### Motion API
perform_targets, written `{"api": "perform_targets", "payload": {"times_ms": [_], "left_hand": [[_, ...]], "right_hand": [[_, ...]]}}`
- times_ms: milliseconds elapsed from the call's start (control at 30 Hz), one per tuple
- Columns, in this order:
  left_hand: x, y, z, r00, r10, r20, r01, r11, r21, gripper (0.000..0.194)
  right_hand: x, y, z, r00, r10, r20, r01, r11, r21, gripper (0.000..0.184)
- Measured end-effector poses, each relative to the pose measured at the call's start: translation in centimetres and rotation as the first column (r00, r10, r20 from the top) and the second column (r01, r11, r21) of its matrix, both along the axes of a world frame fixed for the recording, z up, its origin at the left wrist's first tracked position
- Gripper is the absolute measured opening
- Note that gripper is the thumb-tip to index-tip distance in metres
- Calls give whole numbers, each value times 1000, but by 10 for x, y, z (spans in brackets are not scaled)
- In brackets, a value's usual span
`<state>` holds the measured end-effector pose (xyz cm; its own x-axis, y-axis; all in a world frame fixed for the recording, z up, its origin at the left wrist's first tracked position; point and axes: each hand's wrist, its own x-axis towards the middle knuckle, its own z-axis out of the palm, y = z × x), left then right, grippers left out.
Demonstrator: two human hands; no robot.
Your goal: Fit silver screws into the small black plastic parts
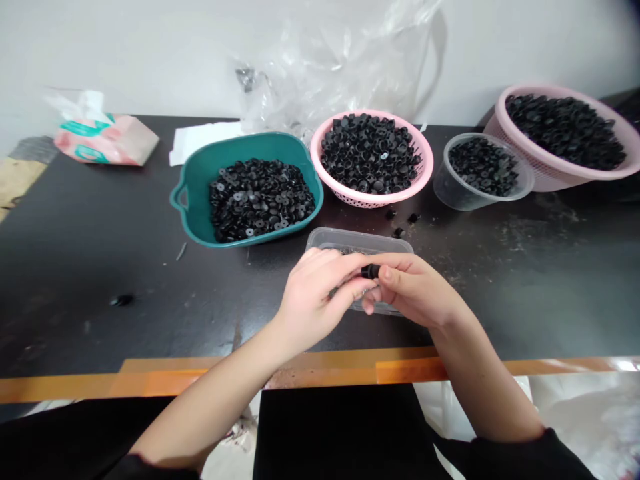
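Observation:
A small black plastic part (370, 271) is pinched between the fingertips of my left hand (325, 287) and my right hand (413, 283), which meet over a clear plastic tray (360, 237). Both hands are closed on the part, and the fingers cover much of it. Under the hands, most of the tray's contents are hidden. Just behind the tray, a few small black pieces (399, 233) lie loose on the table.
Along the back stand a teal basin (193, 200) of black discs, a pink basket (345, 194) of black rings, a clear tub (447, 193) and a larger pink basket (543, 177), all holding black parts. A tissue pack (113, 140) lies left. Orange tape (320, 369) lines the front edge.

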<state>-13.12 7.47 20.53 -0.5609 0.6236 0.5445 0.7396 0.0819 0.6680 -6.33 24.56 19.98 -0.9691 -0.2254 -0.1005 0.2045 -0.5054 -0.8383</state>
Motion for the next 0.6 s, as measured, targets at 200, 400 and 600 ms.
{"api": "perform_targets", "payload": {"times_ms": [200, 400, 600], "left_hand": [[2, 3, -3, 995, 67, -70, -67, 998, 4, 15], [0, 3, -6, 994, 42, -96, -45, 998, -34, 17], [-2, 2, -6, 997, 33, -66, -35, 999, -27, 16]], "right_hand": [[1, 3, -3, 997, 76, 29, -75, 996, -47, 29], [-3, -4, -5, 998, 24, 53, -20, 996, -82, 28], [-2, -7, -4, 999, -35, 10, 35, 999, -18, 28]]}}
